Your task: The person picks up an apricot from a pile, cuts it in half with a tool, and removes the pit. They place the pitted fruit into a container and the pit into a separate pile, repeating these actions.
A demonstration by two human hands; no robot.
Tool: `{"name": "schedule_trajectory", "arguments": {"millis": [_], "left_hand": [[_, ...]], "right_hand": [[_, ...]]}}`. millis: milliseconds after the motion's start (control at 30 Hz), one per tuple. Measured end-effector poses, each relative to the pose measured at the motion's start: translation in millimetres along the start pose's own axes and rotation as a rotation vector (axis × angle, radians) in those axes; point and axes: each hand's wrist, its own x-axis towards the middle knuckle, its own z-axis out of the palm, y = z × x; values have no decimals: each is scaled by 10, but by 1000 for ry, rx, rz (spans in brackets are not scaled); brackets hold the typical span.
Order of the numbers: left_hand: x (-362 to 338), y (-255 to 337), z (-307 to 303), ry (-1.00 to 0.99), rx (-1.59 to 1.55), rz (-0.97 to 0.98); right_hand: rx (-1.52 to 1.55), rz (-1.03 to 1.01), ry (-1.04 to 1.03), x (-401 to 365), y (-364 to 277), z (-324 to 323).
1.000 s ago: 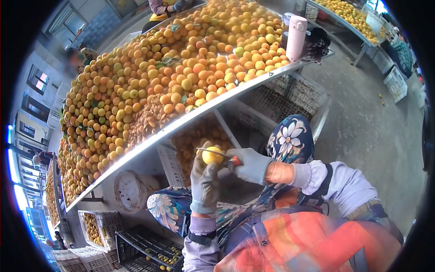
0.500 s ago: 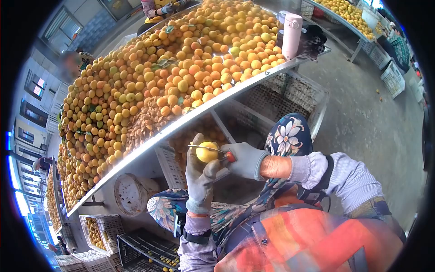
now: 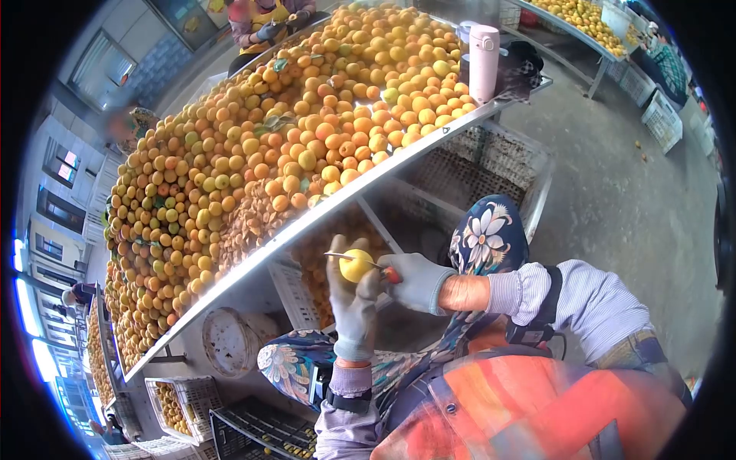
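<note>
My left hand, in a grey glove, holds a yellow apricot between thumb and fingers. Gloved in grey too, my right hand is wrapped round the red handle of a small knife. The knife's thin blade lies across the apricot and points left. Both hands are over my lap, below the metal edge of a table heaped with apricots. A pile of brown pits or dried pieces lies by that edge.
A pink flask stands at the table's right corner. Under the table are crates and a round white bucket. A black crate and a white crate with fruit sit lower left. Co-workers are beyond the table.
The view has shifted slightly. Both hands keep their hold on the apricot and the knife, with the blade still across the fruit. The co-worker's hands at the top show more fully.
</note>
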Motion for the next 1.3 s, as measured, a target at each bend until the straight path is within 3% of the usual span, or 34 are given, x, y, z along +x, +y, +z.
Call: {"name": "schedule_trajectory", "arguments": {"millis": [67, 167, 267, 333, 467, 567, 667, 733, 833, 933, 1000, 1033, 1100, 1200, 1267, 1300], "left_hand": [[33, -33, -19, -36, 27, 80], [12, 39, 54, 16, -69, -12], [-15, 10, 126, 39, -83, -108], [-9, -51, 122, 30, 85, -88], [-8, -114, 96, 15, 135, -95], [-7, -47, 85, -6, 46, 3], [40, -54, 94, -9, 55, 27], [-7, -66, 136, 19, 54, -28], [46, -169, 137, 46, -11, -184], [5, -276, 62, 37, -52, -258], [9, -312, 27, 1, 49, -148], [21, -161, 99, -38, 200, 6], [35, -126, 82, -47, 212, -4], [66, -148, 5, -59, 143, -89], [40, -103, 110, 8, -63, -179], [41, -120, 140, 8, -66, -179]], "right_hand": [[-56, 65, -48, 25, -126, -87], [-52, 36, -51, 58, -13, -41], [59, 6, 95, -16, 162, 139], [52, 90, 188, -12, 194, 233], [38, 136, 47, -18, 173, 130], [-42, 127, -60, 19, 118, -55], [-118, 108, -73, 38, 149, -87], [-58, 106, -64, -17, 150, -41], [42, 223, 118, -85, 157, 118], [104, 176, 100, -88, 260, 198], [126, 220, 5, -83, 171, 53], [64, 250, -51, -52, 118, -45], [1, 277, -109, 10, 87, -143], [-144, 157, -95, 23, 154, -110], [211, 233, -69, -104, 151, 4], [213, 239, -27, -129, 195, 71]]}}
